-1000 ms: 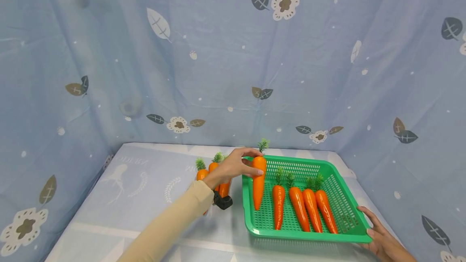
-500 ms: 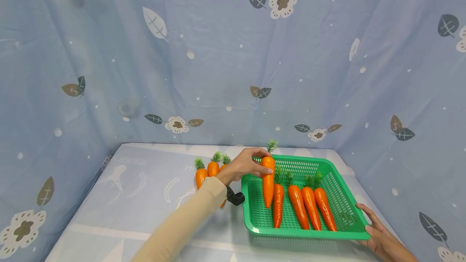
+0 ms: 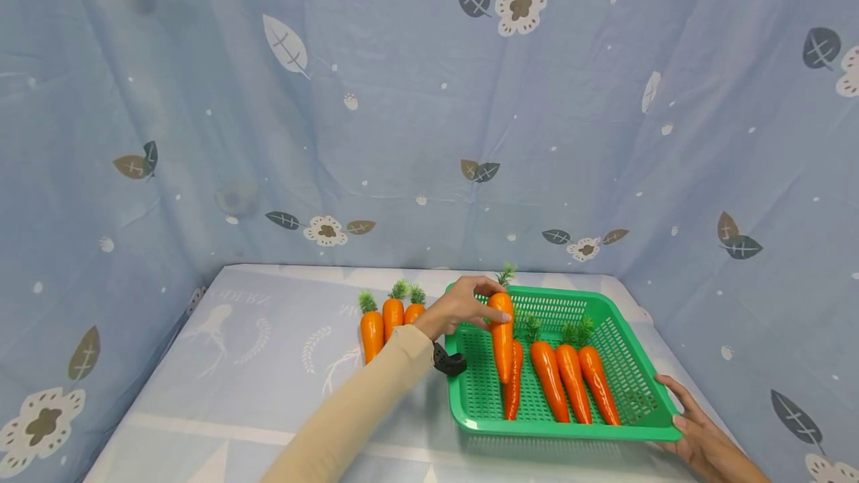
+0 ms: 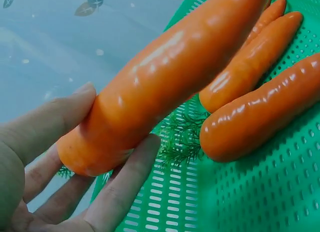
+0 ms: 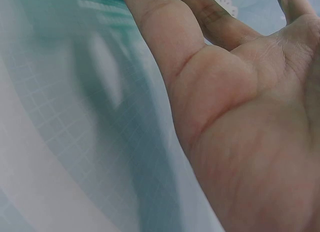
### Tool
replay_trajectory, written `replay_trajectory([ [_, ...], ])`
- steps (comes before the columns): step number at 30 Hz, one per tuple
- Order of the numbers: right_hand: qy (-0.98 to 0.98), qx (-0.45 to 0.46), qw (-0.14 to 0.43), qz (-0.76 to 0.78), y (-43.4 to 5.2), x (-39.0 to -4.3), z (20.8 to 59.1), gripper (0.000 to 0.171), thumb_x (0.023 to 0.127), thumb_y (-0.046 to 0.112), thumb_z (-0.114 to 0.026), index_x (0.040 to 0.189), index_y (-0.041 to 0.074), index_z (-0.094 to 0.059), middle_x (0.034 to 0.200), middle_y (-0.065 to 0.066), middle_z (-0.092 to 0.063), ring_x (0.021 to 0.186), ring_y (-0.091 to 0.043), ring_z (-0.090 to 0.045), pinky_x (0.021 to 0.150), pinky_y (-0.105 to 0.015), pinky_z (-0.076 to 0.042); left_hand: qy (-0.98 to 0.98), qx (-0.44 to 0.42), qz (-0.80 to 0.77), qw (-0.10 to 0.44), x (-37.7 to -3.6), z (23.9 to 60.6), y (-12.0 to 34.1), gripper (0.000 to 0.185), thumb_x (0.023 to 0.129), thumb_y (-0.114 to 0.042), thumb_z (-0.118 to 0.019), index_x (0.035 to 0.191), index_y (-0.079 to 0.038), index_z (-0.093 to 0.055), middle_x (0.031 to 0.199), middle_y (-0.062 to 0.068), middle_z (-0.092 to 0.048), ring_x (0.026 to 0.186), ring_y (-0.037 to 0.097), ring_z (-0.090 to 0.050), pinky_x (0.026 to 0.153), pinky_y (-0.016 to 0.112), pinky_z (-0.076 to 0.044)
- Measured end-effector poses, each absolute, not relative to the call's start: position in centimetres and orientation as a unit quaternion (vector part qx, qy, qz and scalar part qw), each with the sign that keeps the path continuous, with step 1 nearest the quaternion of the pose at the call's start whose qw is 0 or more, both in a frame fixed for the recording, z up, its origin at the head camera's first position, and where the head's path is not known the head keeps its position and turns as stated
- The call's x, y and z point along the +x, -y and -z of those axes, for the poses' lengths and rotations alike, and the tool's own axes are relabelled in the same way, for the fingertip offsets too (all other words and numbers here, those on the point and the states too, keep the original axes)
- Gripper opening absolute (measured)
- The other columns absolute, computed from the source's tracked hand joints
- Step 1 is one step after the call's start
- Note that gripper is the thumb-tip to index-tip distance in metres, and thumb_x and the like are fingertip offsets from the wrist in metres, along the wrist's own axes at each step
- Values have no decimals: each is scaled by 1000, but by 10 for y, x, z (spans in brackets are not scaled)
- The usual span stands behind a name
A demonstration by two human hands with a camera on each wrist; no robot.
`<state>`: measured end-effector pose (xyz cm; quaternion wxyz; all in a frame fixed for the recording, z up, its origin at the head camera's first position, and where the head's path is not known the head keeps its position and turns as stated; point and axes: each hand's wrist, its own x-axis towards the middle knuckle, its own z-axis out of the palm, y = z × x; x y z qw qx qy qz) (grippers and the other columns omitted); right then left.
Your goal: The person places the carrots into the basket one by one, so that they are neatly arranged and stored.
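Observation:
My left hand point(image 3: 463, 304) pinches an orange carrot point(image 3: 501, 334) by its thick upper end, thumb on one side and fingers on the other. The carrot hangs tip down over the left part of a green plastic basket point(image 3: 537, 433), its green top sticking up behind the hand. In the left wrist view the thumb and fingertips touch the carrot point(image 4: 150, 82). Several carrots point(image 3: 570, 382) lie in the basket, side by side with tips toward me; the held one partly covers the leftmost. My right hand point(image 3: 705, 438) holds the basket's near right corner, some fingers hidden.
Left of the basket, several more carrots point(image 3: 372, 330) lie on the pale patterned table cloth point(image 3: 255, 364), partly behind my left sleeve point(image 3: 369, 408). A black wrist strap piece point(image 3: 450, 361) sits by the basket's left rim. A blue floral curtain point(image 3: 403, 95) surrounds the table.
My left hand has moved right with the carrot, from the basket's left edge to just over the leftmost carrot inside. The right hand has stayed at the basket's corner.

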<state>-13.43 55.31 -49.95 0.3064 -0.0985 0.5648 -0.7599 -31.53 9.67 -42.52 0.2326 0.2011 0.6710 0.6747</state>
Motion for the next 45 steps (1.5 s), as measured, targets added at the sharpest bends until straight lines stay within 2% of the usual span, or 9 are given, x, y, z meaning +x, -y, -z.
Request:
replay_trajectory([
  [11,-550,-110,297,773,-549,-136,500,58,114,19,-12,154,60,-9,141,35,-39,136,-12,-52,114,-49,-41,-734,185,-598,265,-312,431,-116,41,79,5,-87,113,-4,-68,105,14,-63,79,30,-71,78,57,-61],
  [14,-536,-133,294,780,-546,-136,501,61,113,15,-10,156,59,-12,144,36,-33,140,-15,-49,115,-47,-41,-753,177,-579,259,-310,431,-120,40,78,5,-87,113,-4,-68,102,13,-63,76,31,-72,74,54,-62],
  [16,-533,-141,293,781,-545,-137,502,62,113,14,-10,157,58,-11,145,35,-23,141,-15,-48,115,-46,-41,-771,165,-559,258,-309,432,-122,40,78,3,-88,113,-6,-69,98,11,-65,74,34,-73,60,43,-62],
  [19,-529,-152,291,782,-543,-136,503,64,112,12,-9,158,56,-9,146,32,-19,142,-16,-47,115,-46,-42,-795,142,-528,264,-309,434,-125,39,80,-2,-88,113,-10,-70,90,8,-68,73,37,-75,39,28,-37],
  [21,-519,-162,290,787,-543,-137,503,64,112,11,-8,159,55,-10,147,34,-24,143,-18,-46,115,-47,-41,-805,128,-514,268,-309,436,-127,38,81,-5,-88,114,-12,-70,87,8,-69,73,38,-75,39,27,-19],
  [23,-512,-170,287,791,-543,-137,504,65,111,9,-8,160,52,-11,151,32,-33,144,-18,-45,116,-48,-40,-808,120,-510,269,-310,438,-129,38,81,-4,-87,114,-12,-70,85,8,-70,71,37,-75,39,27,-16],
  [34,-522,-169,282,787,-547,-138,503,66,111,7,-10,159,52,-14,155,24,-40,144,-17,-44,117,-48,-38,-833,159,-448,284,-309,437,-131,41,83,-6,-86,119,-14,-67,77,11,-72,71,35,-73,40,26,-17],
  [38,-515,-171,284,790,-547,-137,502,65,111,7,-10,158,52,-17,154,24,-41,144,-17,-45,117,-47,-38,-827,174,-446,295,-306,438,-132,38,83,3,-84,114,-8,-66,85,14,-69,69,33,-71,44,27,-47],
  [45,-504,-171,289,796,-547,-133,501,65,111,9,-8,158,54,-18,153,28,-39,143,-18,-46,117,-48,-38,-830,184,-435,296,-306,440,-135,32,82,8,-83,108,-5,-68,87,15,-66,75,33,-73,55,32,-57],
])
